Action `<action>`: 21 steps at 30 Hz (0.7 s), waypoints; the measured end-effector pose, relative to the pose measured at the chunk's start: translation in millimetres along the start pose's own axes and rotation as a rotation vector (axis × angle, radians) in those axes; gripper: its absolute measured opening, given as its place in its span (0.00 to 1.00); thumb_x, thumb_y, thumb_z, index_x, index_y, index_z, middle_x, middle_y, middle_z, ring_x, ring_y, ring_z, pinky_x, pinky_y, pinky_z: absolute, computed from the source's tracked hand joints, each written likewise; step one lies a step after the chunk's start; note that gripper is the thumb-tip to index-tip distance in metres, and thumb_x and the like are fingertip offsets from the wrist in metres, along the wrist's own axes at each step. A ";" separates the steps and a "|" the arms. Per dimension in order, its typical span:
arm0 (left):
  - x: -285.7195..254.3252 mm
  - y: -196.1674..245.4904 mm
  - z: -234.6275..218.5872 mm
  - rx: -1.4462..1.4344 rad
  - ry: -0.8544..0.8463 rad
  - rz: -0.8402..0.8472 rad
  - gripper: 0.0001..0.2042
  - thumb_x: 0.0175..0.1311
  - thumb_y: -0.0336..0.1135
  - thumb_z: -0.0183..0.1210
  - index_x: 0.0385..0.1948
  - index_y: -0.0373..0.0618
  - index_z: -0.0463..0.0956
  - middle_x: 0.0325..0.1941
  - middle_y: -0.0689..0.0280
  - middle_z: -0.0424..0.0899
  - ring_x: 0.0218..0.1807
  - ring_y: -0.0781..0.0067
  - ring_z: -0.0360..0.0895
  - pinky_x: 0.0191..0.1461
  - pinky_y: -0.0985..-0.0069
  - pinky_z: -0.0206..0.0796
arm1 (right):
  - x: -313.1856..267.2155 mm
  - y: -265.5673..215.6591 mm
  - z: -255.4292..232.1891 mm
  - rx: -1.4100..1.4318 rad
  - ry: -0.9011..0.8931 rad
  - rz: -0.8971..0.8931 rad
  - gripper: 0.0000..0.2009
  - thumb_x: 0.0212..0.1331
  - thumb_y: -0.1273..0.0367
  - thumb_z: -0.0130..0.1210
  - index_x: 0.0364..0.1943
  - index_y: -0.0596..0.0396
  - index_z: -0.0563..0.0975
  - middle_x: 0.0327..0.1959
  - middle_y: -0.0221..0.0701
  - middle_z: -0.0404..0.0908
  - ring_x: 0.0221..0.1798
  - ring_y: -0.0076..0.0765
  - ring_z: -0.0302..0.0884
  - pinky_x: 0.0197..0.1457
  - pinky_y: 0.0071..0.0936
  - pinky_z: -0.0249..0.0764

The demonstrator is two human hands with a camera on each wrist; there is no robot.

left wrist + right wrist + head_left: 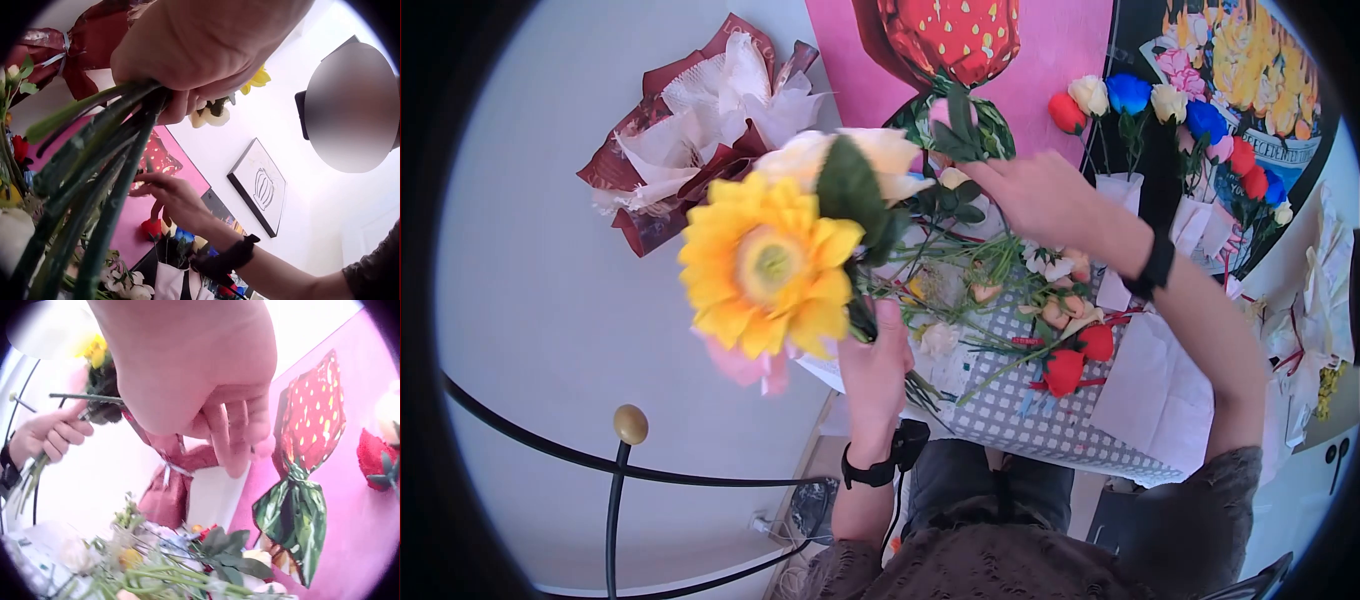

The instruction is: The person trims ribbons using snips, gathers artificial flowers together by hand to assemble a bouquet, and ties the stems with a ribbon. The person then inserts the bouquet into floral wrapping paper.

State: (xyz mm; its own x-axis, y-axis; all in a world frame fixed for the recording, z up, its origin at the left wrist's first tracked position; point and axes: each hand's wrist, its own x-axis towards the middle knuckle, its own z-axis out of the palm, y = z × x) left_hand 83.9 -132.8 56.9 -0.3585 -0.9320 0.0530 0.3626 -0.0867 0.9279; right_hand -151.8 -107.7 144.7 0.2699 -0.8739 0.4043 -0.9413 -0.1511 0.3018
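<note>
My left hand (875, 365) grips a bunch of artificial flowers by their gathered green stems (106, 169). A big yellow sunflower (770, 262) faces the head camera, with a cream bloom (890, 160) behind it and pink petals (745, 362) below. Over the far side of the table, my right hand (1040, 200) holds a single flower with green leaves (958, 130) and a pink bloom (940, 112). In the right wrist view a cut stem (87, 398) sticks out from that hand toward the bunch. The fingers' hold on it is partly hidden by the palm.
Loose stems and blooms (990, 265) cover the checkered table (1010, 420), with red roses (1063, 372) near the front. White paper (1155, 390) lies at the right. Red, white and blue roses (1128, 93) stand behind. A dark red wrapped bouquet paper (655, 225) is at the back left.
</note>
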 end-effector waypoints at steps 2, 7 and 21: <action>1.0 -13.5 8.3 0.077 0.026 0.026 0.17 0.69 0.46 0.51 0.22 0.48 0.60 0.14 0.77 0.55 0.13 0.87 0.50 0.16 0.84 0.40 | -27.2 -17.7 -12.9 0.210 0.112 0.026 0.31 0.48 0.77 0.48 0.62 0.62 0.59 0.37 0.45 0.76 0.38 0.50 0.77 0.37 0.42 0.73; -8.1 -24.8 27.6 0.036 -0.120 0.022 0.18 0.66 0.50 0.54 0.26 0.48 0.62 0.15 0.77 0.57 0.14 0.88 0.52 0.16 0.85 0.42 | -83.2 -62.8 -58.5 0.524 0.136 0.092 0.41 0.43 0.78 0.49 0.67 0.67 0.46 0.63 0.57 0.59 0.46 0.53 0.72 0.51 0.44 0.67; -43.7 -72.4 42.4 0.523 -0.277 0.605 0.11 0.69 0.40 0.50 0.33 0.43 0.71 0.22 0.72 0.71 0.22 0.82 0.68 0.25 0.82 0.59 | -133.8 -117.9 -25.3 0.331 0.454 0.120 0.29 0.50 0.72 0.54 0.60 0.67 0.63 0.62 0.54 0.64 0.62 0.61 0.65 0.64 0.53 0.57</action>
State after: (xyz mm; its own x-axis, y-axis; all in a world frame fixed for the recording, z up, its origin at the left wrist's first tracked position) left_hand 36.9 -70.8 3.0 -0.4528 -0.6396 0.6211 0.1399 0.6371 0.7580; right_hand -71.8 38.7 76.9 0.1485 -0.6192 0.7710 -0.9643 -0.2634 -0.0258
